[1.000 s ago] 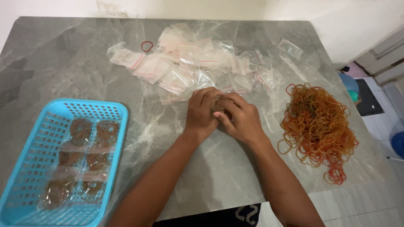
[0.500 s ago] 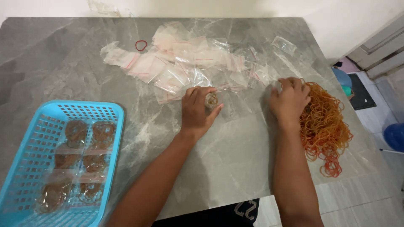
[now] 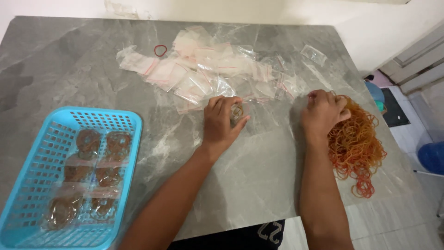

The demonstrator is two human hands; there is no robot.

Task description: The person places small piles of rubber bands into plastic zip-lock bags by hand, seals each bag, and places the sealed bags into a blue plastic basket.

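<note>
Single head-worn view, looking steeply down from close above onto the grey marble table (image 3: 259,176), forearms entering from the bottom edge.

Soft, even indoor light; faint glare on the table (image 3: 259,176), slight blur.

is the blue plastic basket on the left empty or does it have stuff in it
Not empty: the blue plastic basket holds several small clear bags of rubber bands.

Bare table (image 3: 259,171) lies open between the blue basket (image 3: 27,185), bag heap (image 3: 203,74) and rubber bands (image 3: 358,143).
</note>
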